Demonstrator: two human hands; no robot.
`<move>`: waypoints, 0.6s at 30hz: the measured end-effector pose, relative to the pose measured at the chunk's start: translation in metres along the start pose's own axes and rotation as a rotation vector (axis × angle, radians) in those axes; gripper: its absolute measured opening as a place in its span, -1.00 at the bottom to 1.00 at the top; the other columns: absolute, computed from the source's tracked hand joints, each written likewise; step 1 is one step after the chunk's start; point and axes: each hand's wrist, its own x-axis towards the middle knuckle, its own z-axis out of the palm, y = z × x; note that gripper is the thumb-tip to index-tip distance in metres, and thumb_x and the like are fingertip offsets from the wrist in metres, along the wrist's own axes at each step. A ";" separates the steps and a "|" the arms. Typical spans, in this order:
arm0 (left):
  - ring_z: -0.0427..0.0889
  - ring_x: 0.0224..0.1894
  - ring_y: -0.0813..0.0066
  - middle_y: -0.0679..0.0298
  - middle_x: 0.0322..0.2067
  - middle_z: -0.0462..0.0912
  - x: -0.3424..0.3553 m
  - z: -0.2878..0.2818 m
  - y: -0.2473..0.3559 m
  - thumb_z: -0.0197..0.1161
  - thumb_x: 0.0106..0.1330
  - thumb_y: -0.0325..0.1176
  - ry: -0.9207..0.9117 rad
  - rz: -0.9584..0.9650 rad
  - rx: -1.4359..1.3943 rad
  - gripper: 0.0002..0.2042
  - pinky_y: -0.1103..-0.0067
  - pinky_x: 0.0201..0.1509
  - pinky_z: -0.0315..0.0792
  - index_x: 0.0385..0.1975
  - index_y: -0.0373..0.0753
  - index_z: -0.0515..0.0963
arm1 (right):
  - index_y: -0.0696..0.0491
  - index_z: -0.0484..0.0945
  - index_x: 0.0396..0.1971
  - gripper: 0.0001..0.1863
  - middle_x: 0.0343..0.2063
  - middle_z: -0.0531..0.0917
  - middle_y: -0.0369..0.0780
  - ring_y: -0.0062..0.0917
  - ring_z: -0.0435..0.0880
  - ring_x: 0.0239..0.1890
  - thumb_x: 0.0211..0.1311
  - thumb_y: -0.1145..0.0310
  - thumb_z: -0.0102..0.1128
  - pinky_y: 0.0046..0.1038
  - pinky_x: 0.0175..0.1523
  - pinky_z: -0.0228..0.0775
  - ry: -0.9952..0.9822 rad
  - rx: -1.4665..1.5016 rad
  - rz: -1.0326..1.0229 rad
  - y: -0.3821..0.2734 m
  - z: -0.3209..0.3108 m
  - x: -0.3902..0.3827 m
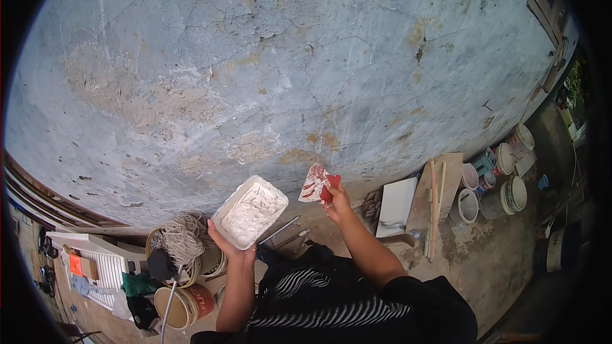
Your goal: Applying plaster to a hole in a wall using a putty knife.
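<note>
My left hand point(233, 245) grips a white rectangular tub point(278, 195) from below and along its near left side. Thick white filler paste point(248, 213) lies inside it, its surface stirred into ridges. In my right hand point(338, 205) is a red putty knife point(315, 181), its broad blade smeared with white paste and tilted up to the left. A short gap separates the knife from the tub. Both are held before a light blue, cracked wall point(357, 76); a rough beige patch point(127, 92) covers part of it on the left.
Coiled rope point(183, 242) sits on a bucket at lower left, beside a tipped bucket point(178, 309). White and brown boards point(396, 207) lean at the wall's foot on the right, with long sticks point(435, 210) against them. Several buckets point(467, 205) stand farther right on the concrete floor point(472, 280).
</note>
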 end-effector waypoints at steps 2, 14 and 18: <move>0.52 0.21 -0.10 0.10 0.29 0.44 0.002 -0.001 0.000 -0.21 0.29 0.44 0.018 0.027 0.016 -0.14 -0.19 -0.07 0.51 0.39 -0.13 0.27 | -0.16 0.51 0.05 -0.76 -0.21 0.65 -0.40 -0.63 0.61 -0.31 0.44 0.35 0.14 -0.51 -0.46 0.36 0.022 -0.052 -0.007 0.000 0.002 0.001; 0.51 0.25 0.01 0.04 0.27 0.44 -0.013 0.016 0.007 -0.18 0.38 0.34 -0.015 0.042 0.003 -0.19 0.14 0.27 0.47 0.35 -0.28 0.27 | -0.20 0.51 0.05 -0.76 -0.21 0.64 -0.40 -0.59 0.60 -0.29 0.44 0.33 0.13 -0.49 -0.40 0.38 0.046 0.041 0.038 0.004 0.022 0.015; 0.50 0.25 0.00 0.03 0.27 0.44 -0.013 0.011 0.009 -0.18 0.38 0.33 -0.011 0.049 -0.023 -0.19 0.13 0.28 0.45 0.35 -0.28 0.27 | -0.21 0.48 0.08 -0.73 -0.16 0.63 -0.40 -0.58 0.60 -0.25 0.44 0.33 0.12 -0.46 -0.38 0.40 0.011 0.104 0.068 0.013 0.015 0.015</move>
